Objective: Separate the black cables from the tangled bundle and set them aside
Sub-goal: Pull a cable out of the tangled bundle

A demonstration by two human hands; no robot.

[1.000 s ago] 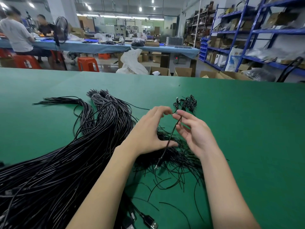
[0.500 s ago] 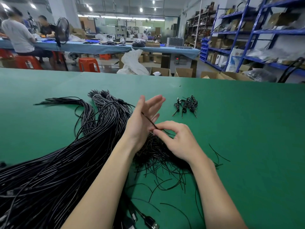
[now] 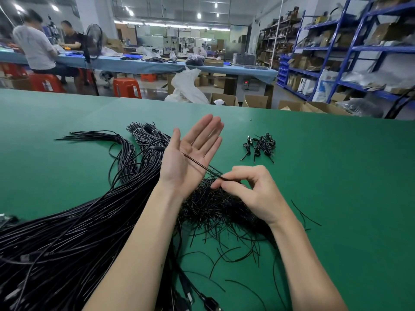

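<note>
While our left hand (image 3: 190, 153) lies flat and palm-up above the tangled bundle (image 3: 220, 207), fingers straight and gripping nothing, our right hand (image 3: 251, 191) pinches one thin black cable (image 3: 197, 163) between thumb and forefinger, the other fingers curled. This strand runs from the pinch, just over the bundle, up across the bare left palm. Left of the bundle sweeps a thick sheaf of long cables (image 3: 74, 232); beyond the bundle, well apart from it on the green table (image 3: 336, 176), sits a small pile of separated pieces (image 3: 259, 145), which we judge to be the set-aside stack.

Our worry is the grip: a strand this slim and smooth could slide out of two fingertips and drop back into the bundle, where it would be hard to tell from its neighbours. We cannot tell whether its far end is free; if it is snagged below, a firm pull may drag a clump along or scatter loose strands (image 3: 305, 216) that lie on the near and right sides of the bundle. With the left palm open, nothing pins the bundle down.
</note>
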